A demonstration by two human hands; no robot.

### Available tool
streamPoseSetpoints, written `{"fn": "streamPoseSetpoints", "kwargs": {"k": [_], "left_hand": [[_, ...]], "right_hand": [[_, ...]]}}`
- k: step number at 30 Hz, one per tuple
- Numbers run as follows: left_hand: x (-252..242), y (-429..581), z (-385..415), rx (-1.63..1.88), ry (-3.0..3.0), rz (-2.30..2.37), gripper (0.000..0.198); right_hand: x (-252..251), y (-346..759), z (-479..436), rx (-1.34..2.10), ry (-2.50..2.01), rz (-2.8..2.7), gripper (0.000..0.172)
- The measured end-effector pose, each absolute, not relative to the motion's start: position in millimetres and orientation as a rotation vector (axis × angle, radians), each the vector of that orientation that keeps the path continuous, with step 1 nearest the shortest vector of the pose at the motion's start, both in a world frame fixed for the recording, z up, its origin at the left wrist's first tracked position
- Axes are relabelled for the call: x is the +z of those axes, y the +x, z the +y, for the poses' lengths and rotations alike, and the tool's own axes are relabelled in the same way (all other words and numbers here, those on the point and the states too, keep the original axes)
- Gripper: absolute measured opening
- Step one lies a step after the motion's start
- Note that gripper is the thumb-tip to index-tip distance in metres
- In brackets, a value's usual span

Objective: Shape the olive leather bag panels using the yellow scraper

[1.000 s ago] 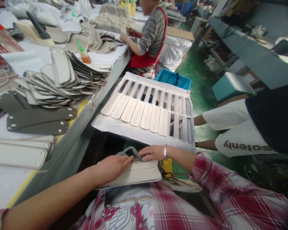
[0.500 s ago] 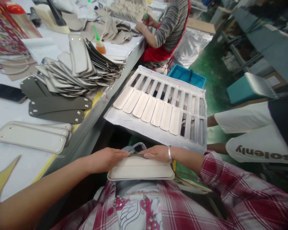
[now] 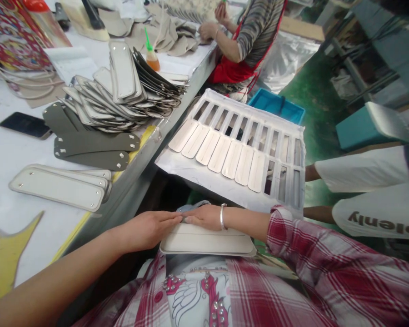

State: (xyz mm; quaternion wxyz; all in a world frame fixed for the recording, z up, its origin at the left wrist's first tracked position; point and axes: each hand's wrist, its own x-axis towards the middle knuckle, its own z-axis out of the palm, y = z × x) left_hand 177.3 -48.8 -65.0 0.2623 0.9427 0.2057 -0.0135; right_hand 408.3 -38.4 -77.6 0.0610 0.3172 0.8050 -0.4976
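A cream, round-cornered panel [image 3: 207,241] with a line along its length lies before my belly. My left hand [image 3: 150,227] is flat at its far left edge, fingers stretched out and reaching to the right. My right hand [image 3: 204,217], a silver bracelet [image 3: 222,217] at its wrist, lies flat along the far edge, its fingertips meeting the left hand's. The panel's far edge is partly covered by both hands, and what supports it underneath is hidden. Something bluish-grey [image 3: 191,206] shows just beyond the fingers.
Left, the white table bears panels with studs [image 3: 57,187], a panel pile [image 3: 122,70], dark grey strips [image 3: 95,143], a phone [image 3: 24,125] and a glue bottle [image 3: 152,56]. Ahead is a slotted white rack [image 3: 191,172] with several cream panels. A co-worker [image 3: 255,41] sits beyond; another person's legs [image 3: 357,190] are right.
My right hand has slid left along the panel's far edge, so the fingertips of both hands now meet. The view has shifted slightly, and the co-worker's hands have moved a little.
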Motion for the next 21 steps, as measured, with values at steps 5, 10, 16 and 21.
{"fn": "streamPoseSetpoints", "kwargs": {"k": [5, 10, 16, 21], "left_hand": [[-59.3, 180.5, -56.2, -0.09, 2.582, 0.637, 0.05], [-57.0, 192.8, -62.9, -0.143, 2.705, 0.668, 0.055], [-51.8, 200.7, -73.3, -0.216, 2.817, 0.756, 0.057], [-45.3, 225.8, -89.2, -0.243, 2.987, 0.805, 0.046]], "right_hand": [[-79.5, 398.8, -30.4, -1.508, 0.928, 2.424, 0.047], [-85.7, 454.7, -42.3, -1.73, 0.922, 2.413, 0.045], [-93.4, 529.9, -67.5, -1.816, 1.261, 2.263, 0.045], [-78.0, 528.3, -65.3, -1.575, 1.2, 2.363, 0.043]]}}
